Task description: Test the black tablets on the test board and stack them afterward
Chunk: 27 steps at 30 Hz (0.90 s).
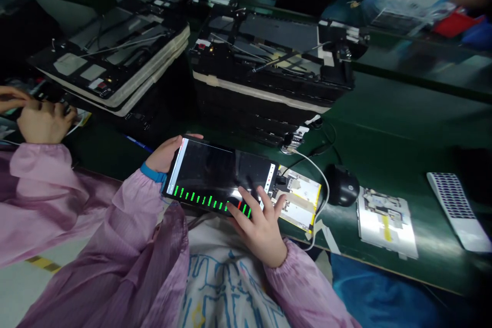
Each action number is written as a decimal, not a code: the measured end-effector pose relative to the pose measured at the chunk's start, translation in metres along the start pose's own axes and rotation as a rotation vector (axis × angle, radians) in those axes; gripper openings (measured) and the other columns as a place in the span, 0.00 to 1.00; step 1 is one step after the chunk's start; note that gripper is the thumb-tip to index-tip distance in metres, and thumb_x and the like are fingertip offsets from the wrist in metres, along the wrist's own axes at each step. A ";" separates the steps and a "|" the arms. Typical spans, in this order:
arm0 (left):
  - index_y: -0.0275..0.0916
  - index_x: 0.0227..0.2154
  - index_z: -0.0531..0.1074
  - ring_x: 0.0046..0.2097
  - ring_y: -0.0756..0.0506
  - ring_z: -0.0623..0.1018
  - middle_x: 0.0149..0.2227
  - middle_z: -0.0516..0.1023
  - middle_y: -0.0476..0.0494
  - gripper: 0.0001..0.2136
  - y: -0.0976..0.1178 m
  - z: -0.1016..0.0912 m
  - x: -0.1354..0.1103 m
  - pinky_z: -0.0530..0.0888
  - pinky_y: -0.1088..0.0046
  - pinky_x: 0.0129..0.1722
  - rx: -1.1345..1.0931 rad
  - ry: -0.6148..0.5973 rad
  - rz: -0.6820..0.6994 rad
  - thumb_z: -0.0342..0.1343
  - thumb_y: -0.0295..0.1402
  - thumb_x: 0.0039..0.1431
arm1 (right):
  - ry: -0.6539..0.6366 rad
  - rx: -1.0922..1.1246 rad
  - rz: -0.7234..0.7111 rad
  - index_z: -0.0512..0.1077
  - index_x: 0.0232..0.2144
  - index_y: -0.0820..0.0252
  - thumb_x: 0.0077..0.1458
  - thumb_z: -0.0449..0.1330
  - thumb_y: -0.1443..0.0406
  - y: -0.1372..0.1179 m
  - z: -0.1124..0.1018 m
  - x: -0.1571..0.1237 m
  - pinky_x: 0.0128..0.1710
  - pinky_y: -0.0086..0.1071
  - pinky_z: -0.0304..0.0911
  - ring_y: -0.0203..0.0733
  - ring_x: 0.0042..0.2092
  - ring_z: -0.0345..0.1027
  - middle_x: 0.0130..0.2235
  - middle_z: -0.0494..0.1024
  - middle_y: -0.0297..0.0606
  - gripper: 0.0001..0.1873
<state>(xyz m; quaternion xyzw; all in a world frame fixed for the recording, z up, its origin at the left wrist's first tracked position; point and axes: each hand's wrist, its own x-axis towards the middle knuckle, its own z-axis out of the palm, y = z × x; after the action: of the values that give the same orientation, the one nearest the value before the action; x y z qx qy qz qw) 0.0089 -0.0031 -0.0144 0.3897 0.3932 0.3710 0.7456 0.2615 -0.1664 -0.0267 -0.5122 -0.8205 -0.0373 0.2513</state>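
A tablet screen (219, 169) lies tilted in front of my body, mostly dark, with a row of green bars and one red bar along its near edge. My left hand (166, 155), with a blue band at the wrist, grips its left end, and some fingers are hidden behind it. Over the lower right part of the screen, my right hand (261, 225) has its fingers spread, the fingertips at or just above the glass. A silver battery assembly with yellow edges (303, 184) sits beside the screen's right end, close to a white cable (326, 184).
Stacks of black screen panels (269, 92) and padded panels (115, 61) stand at the back. To the right are a black rounded device (343, 184), a silver plate with parts (388, 220) and a white keyboard (461, 210). A co-worker's hand (46, 120) works at left.
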 end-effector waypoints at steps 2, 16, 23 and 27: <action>0.34 0.45 0.75 0.34 0.43 0.79 0.35 0.81 0.39 0.27 0.000 0.000 0.000 0.73 0.70 0.34 0.000 -0.001 -0.002 0.62 0.50 0.48 | -0.014 0.001 -0.010 0.71 0.44 0.48 0.55 0.61 0.65 -0.001 0.000 0.000 0.58 0.70 0.32 0.58 0.63 0.49 0.53 0.72 0.40 0.13; 0.40 0.43 0.77 0.35 0.42 0.79 0.35 0.81 0.42 0.27 0.013 0.010 -0.005 0.75 0.67 0.37 0.033 0.077 -0.086 0.65 0.51 0.42 | 0.198 0.260 0.354 0.66 0.49 0.56 0.61 0.50 0.57 0.116 -0.013 0.017 0.52 0.53 0.58 0.54 0.54 0.61 0.49 0.69 0.47 0.17; 0.45 0.40 0.79 0.37 0.39 0.79 0.40 0.81 0.43 0.29 0.014 0.005 -0.005 0.75 0.67 0.36 0.212 0.170 -0.023 0.67 0.54 0.33 | 0.044 0.351 0.500 0.70 0.41 0.57 0.62 0.49 0.62 0.123 -0.004 0.018 0.36 0.39 0.65 0.45 0.36 0.69 0.33 0.74 0.40 0.12; 0.50 0.39 0.79 0.37 0.37 0.79 0.42 0.81 0.46 0.26 0.012 0.002 -0.006 0.76 0.66 0.34 0.219 0.188 -0.063 0.67 0.53 0.33 | 0.051 0.364 0.617 0.70 0.38 0.57 0.59 0.50 0.65 0.125 -0.003 0.018 0.32 0.34 0.66 0.41 0.33 0.71 0.33 0.77 0.38 0.09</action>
<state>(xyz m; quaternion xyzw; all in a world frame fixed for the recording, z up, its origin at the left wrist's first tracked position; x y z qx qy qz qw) 0.0052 -0.0033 -0.0015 0.4198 0.5112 0.3372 0.6699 0.3639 -0.0933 -0.0406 -0.6814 -0.6140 0.1744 0.3582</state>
